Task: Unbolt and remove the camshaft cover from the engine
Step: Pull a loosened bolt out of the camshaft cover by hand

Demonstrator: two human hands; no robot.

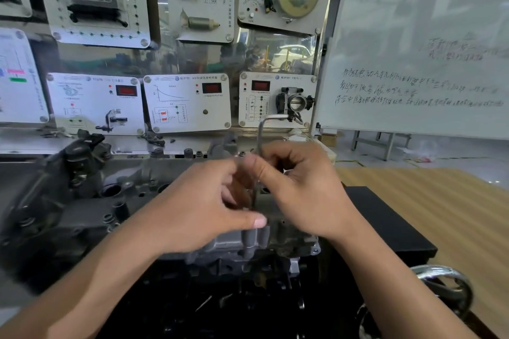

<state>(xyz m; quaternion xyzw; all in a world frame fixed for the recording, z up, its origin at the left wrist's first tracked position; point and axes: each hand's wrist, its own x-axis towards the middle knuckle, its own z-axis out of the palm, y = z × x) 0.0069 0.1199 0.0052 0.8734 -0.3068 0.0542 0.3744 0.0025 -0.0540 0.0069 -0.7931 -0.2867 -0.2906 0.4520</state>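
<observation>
A grey metal engine with its camshaft cover (91, 209) lies across the bench in front of me. An L-shaped hex key (261, 129) stands upright over the cover, its short arm pointing right at the top. My right hand (300, 190) pinches the key's long shaft between thumb and fingers. My left hand (203, 206) is curled around the lower shaft beside it, thumb stretched toward the right. The key's tip and the bolt beneath are hidden behind my fingers.
Training panels (187, 102) with gauges and a throttle body (294, 102) hang behind the engine. A whiteboard (418, 44) stands at the right. A black stand (385, 223) carries the engine, with a metal handwheel (446, 286) at lower right and wooden floor (446, 201) beyond.
</observation>
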